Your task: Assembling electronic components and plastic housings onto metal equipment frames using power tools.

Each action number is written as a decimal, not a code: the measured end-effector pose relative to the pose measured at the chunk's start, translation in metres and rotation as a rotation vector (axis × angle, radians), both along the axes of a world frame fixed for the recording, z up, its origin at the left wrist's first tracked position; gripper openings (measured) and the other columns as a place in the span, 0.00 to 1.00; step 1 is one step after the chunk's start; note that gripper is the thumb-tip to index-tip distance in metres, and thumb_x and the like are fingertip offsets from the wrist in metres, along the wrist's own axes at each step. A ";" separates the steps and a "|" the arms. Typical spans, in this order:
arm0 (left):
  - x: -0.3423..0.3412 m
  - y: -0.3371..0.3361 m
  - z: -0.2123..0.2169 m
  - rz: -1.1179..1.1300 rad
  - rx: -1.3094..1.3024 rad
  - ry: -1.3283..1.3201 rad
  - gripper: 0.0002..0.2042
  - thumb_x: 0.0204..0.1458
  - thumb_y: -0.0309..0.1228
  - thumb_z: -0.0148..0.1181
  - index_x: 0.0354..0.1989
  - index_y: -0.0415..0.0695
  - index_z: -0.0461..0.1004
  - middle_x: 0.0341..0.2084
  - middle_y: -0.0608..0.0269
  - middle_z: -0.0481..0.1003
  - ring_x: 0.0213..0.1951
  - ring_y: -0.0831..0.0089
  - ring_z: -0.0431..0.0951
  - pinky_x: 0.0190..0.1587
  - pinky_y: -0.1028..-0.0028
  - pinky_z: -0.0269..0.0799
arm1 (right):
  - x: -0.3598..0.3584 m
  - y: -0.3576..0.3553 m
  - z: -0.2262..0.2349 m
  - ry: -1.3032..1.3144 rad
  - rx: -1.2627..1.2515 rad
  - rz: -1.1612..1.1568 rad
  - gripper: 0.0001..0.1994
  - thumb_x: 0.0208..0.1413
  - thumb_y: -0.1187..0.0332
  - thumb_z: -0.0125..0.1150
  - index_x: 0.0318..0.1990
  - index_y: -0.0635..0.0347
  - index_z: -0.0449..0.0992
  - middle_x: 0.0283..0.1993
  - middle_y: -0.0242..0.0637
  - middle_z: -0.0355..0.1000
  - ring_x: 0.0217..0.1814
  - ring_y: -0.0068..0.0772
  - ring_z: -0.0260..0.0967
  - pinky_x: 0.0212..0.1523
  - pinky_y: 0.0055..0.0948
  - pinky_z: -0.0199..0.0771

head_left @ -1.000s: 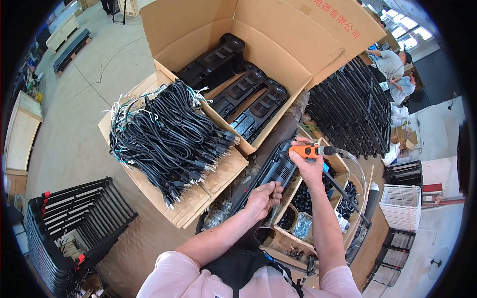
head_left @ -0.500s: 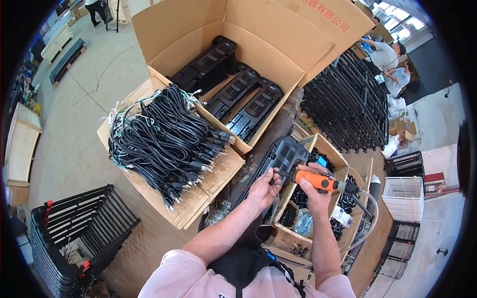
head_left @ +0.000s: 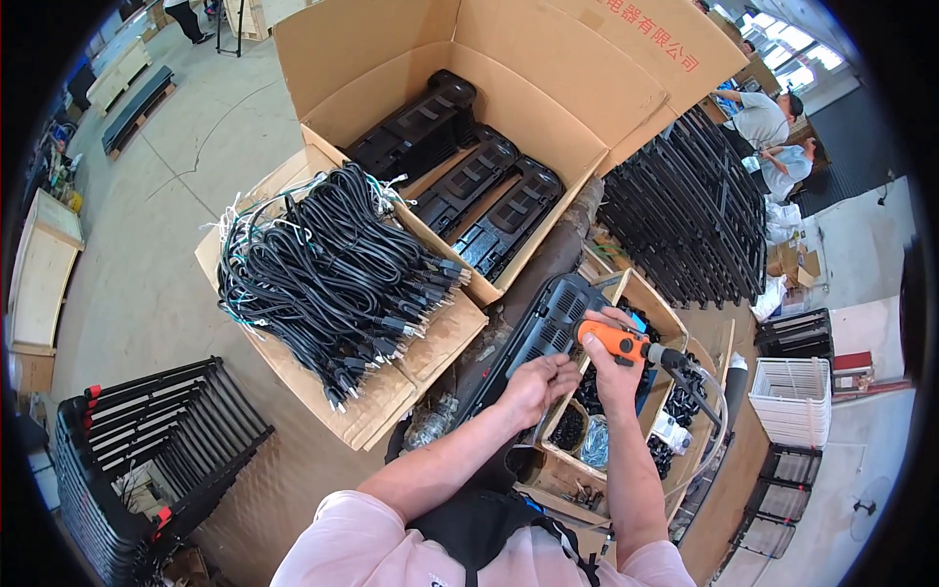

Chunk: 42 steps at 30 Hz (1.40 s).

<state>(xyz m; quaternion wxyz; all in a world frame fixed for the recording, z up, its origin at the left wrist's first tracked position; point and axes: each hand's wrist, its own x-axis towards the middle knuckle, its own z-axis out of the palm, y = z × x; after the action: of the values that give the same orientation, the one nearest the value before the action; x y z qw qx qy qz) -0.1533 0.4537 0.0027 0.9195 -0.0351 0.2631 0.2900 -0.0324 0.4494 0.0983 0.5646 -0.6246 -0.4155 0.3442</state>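
My right hand (head_left: 616,364) is wrapped round an orange air screwdriver (head_left: 608,338), held across the right edge of a black plastic housing (head_left: 548,315). Its tip is hidden, so contact with the housing cannot be told. From the tool's right end runs a pale hose (head_left: 722,416). The long housing has vent slots and lies slanted in front of me. Just below the driver, my left hand (head_left: 536,387) has curled fingers pinched together at the housing's lower right side. Whatever they hold is too small or hidden to name.
A divided wooden tray (head_left: 559,468) with small black parts stands at right. Bundled black cables (head_left: 328,264) lie on cardboard at left. Behind is an open carton (head_left: 367,54) with similar housings. Black frames (head_left: 685,210) are stacked at far right, more frames (head_left: 156,440) at lower left.
My left hand has moved right and slightly toward me, off the middle of the housing. The screwdriver in my right hand has shifted a little left and away from me.
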 end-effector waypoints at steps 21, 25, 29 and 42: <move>-0.052 -0.052 -0.006 -0.229 0.168 0.131 0.11 0.72 0.35 0.50 0.51 0.42 0.73 0.33 0.67 0.76 0.32 0.78 0.76 0.37 0.76 0.76 | -0.004 0.034 -0.015 -0.110 -0.023 0.127 0.18 0.53 0.79 0.71 0.51 0.64 0.76 0.52 0.41 0.79 0.53 0.27 0.76 0.57 0.31 0.76; -0.064 -0.057 -0.015 -0.258 0.270 0.115 0.11 0.72 0.33 0.49 0.53 0.40 0.73 0.36 0.65 0.77 0.34 0.77 0.78 0.41 0.75 0.78 | -0.005 0.039 -0.020 -0.116 -0.028 0.148 0.15 0.54 0.79 0.70 0.49 0.65 0.77 0.52 0.42 0.79 0.56 0.32 0.76 0.61 0.35 0.76; -0.067 -0.065 -0.019 -0.228 0.224 0.121 0.12 0.72 0.33 0.50 0.53 0.39 0.74 0.37 0.64 0.77 0.35 0.75 0.79 0.42 0.74 0.79 | -0.004 0.038 -0.019 -0.087 -0.013 0.168 0.17 0.54 0.79 0.70 0.51 0.65 0.77 0.52 0.42 0.79 0.56 0.31 0.76 0.61 0.32 0.75; -0.077 -0.058 -0.021 0.143 -0.144 -0.204 0.13 0.69 0.39 0.55 0.46 0.40 0.76 0.30 0.66 0.76 0.32 0.72 0.77 0.37 0.74 0.78 | -0.032 -0.091 0.038 0.127 -0.019 0.134 0.26 0.52 0.77 0.68 0.60 0.65 0.69 0.54 0.50 0.79 0.58 0.39 0.76 0.63 0.40 0.74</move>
<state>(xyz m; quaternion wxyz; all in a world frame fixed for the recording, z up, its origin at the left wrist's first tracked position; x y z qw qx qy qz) -0.2300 0.3955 -0.0185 0.9135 -0.1488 0.1854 0.3301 -0.0645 0.3582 0.1362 0.5596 -0.5778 -0.4163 0.4239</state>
